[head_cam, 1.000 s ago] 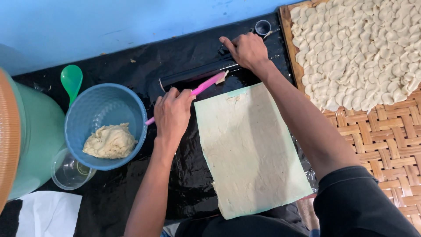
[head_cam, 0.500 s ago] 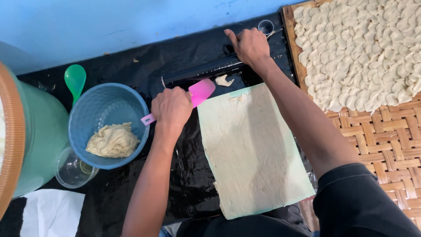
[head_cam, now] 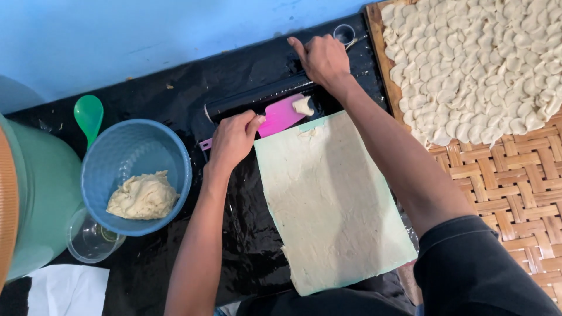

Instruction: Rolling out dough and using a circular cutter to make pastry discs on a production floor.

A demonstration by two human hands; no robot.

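Head view only here: left hand [head_cam: 234, 140] clamped around the handle of a pink scraper [head_cam: 280, 115], blade now lying flat at about 12 o'clock of the rolled-out dough sheet [head_cam: 328, 205], carrying a small dough scrap [head_cam: 303, 105] on its far end. Half a second back that blade was tipped up and the scrap was sitting loose on the black plastic beside it, so looks like the scrap just got scooped up, top edge of the sheet trimmed a bit cleaner. Right hand [head_cam: 322, 58] pressed down on the far end of the black rolling pin [head_cam: 257, 99], fingers curled over it, parked just beyond the scraper and hardly shifted from a second ago. Over at 9 o'clock, blue plastic bowl [head_cam: 175, 152] with a dough lump [head_cam: 143, 196] inside, green spoon [head_cam: 89, 115] behind it, clear cup [head_cam: 88, 243] tucked under its near side, big green container [head_cam: 41, 205] further left. At 2 o'clock, woven bamboo tray [head_cam: 515, 175] loaded with small cut dough pieces [head_cam: 480, 58]. All sitting on black plastic sheeting [head_cam: 246, 246].
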